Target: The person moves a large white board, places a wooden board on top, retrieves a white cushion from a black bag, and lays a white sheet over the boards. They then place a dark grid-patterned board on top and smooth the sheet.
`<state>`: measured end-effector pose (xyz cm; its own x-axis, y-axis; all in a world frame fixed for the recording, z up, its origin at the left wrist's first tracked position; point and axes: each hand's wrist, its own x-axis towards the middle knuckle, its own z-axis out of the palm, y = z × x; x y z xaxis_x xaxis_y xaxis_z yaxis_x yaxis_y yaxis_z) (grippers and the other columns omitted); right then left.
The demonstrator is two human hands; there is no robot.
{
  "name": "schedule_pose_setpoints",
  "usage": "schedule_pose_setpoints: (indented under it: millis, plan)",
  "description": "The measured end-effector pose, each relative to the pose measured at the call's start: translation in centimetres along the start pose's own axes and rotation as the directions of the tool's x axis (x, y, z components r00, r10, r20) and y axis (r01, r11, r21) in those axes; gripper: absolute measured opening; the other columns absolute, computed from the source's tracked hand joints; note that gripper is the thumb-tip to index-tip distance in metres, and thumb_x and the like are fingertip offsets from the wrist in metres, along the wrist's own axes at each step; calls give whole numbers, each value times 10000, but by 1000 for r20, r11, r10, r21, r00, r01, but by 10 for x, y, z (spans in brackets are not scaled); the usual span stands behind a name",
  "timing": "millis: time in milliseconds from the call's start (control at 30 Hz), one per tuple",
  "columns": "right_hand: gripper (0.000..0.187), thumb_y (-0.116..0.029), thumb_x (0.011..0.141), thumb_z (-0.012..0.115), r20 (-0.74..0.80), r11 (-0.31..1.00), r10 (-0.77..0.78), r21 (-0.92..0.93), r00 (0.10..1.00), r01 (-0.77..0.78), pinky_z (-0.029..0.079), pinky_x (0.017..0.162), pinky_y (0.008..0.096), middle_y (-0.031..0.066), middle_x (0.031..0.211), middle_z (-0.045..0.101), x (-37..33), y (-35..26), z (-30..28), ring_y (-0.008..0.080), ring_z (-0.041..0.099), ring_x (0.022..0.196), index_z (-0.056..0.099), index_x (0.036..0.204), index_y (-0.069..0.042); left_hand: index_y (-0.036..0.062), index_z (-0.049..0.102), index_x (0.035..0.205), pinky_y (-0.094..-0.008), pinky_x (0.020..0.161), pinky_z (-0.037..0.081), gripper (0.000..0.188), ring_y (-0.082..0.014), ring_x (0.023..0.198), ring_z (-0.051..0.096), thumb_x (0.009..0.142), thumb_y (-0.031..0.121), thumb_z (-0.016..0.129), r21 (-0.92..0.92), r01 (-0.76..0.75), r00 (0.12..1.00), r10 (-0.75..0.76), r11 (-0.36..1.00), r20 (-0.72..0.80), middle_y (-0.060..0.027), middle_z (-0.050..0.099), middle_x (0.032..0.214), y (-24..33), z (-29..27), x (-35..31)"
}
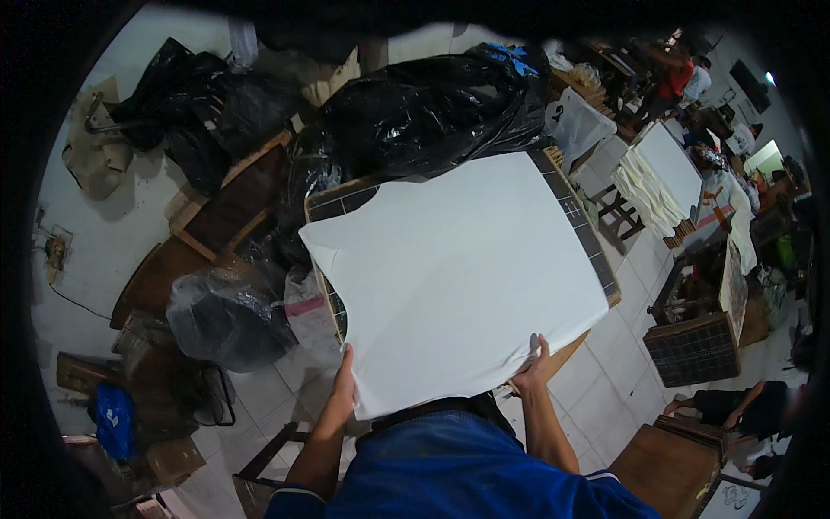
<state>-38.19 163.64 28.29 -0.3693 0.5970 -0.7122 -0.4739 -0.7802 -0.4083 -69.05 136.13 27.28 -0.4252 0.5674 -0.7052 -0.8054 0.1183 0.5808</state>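
A white fabric piece (467, 268), cut with curved edges on its left side like a T-shirt panel, lies spread over a dark board (577, 212) marked with pale grid lines. My left hand (345, 379) grips the cloth at its near left corner, thumb along the edge and the other fingers hidden. At the near right edge, my right hand (533, 370) pinches the fabric, which creases beside the thumb. The near edge hangs close to my body. Most of the board is covered; its dark surface shows along the right side and at the far left corner.
A large black plastic bag (424, 104) lies beyond the board. Clear bags (229, 320) and a wooden frame (233, 203) crowd the left. A stack of pale fabric on boards (653, 186) stands at right, near another gridded board (692, 355). Other people are at far right.
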Motion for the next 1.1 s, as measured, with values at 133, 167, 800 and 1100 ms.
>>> schedule_pose_setpoints:
  millis: [133, 167, 800, 1100]
  plan:
    - [791, -602, 846, 554, 85, 998, 63, 5, 994, -64, 307, 1129, 566, 141, 1459, 476, 27, 8, -10, 362, 438, 1338, 430, 1444, -98, 29, 451, 1423, -361, 1044, 423, 773, -243, 1224, 550, 947, 637, 483, -7, -12, 1000, 12, 1000, -13, -125, 567, 1352, -24, -23, 34]
    - [789, -604, 857, 546, 99, 994, 106, -5, 989, -106, 302, 1132, 564, 138, 1464, 468, 32, 7, -16, 363, 435, 1337, 416, 1451, -100, 22, 447, 1424, -366, 1051, 414, 778, -244, 1235, 538, 951, 638, 478, 52, -27, 997, 30, 998, -73, -127, 562, 1355, -26, -24, 34]
    - [928, -706, 941, 381, 216, 563, -100, -792, 971, 235, 238, 1168, 357, 106, 1587, 281, 386, -355, 107, 256, 300, 1442, 230, 1543, -15, -3, 420, 1444, -367, 1077, 352, 833, -251, 1267, 480, 930, 645, 521, 136, 83, 884, -10, 987, -467, -115, 521, 1383, -49, -27, 28]
    - [951, -755, 916, 370, 211, 193, -444, -927, 871, 323, 367, 1017, 328, 187, 1296, 544, 367, -347, 106, 248, 502, 1198, 511, 1338, 86, -36, 442, 1400, -388, 1039, 399, 737, -258, 1214, 511, 991, 577, 456, 215, -155, 836, 243, 964, -491, -145, 526, 1343, -46, -3, 12]
